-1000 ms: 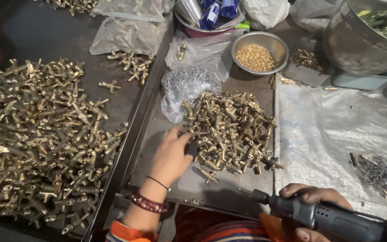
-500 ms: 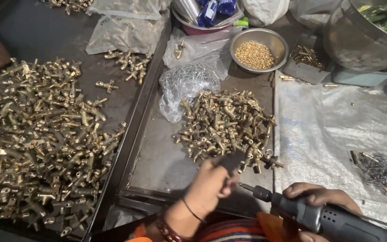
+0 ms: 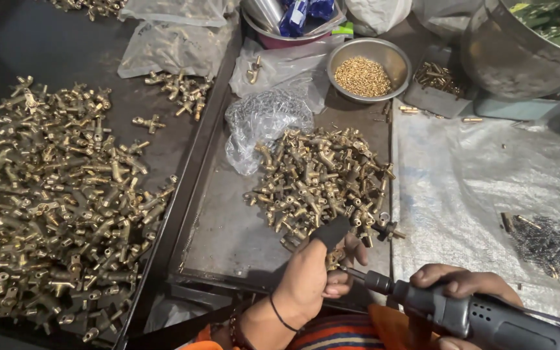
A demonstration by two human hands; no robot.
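Left hand [image 3: 312,275], at 6 o'clock: closed around a brass fitting with black handle [image 3: 332,241], held against driver tip. Right hand [image 3: 465,288], at 5 o'clock: wrapped around grey electric screwdriver [image 3: 481,317], bit touching the fitting. Pile of brass fittings [image 3: 319,181] on metal tray [image 3: 228,233], just at 12 o'clock of held fitting. Steel bowl of small brass screws [image 3: 367,70], at 1 o'clock. Larger heap of brass fittings [image 3: 53,194], at 9 o'clock.
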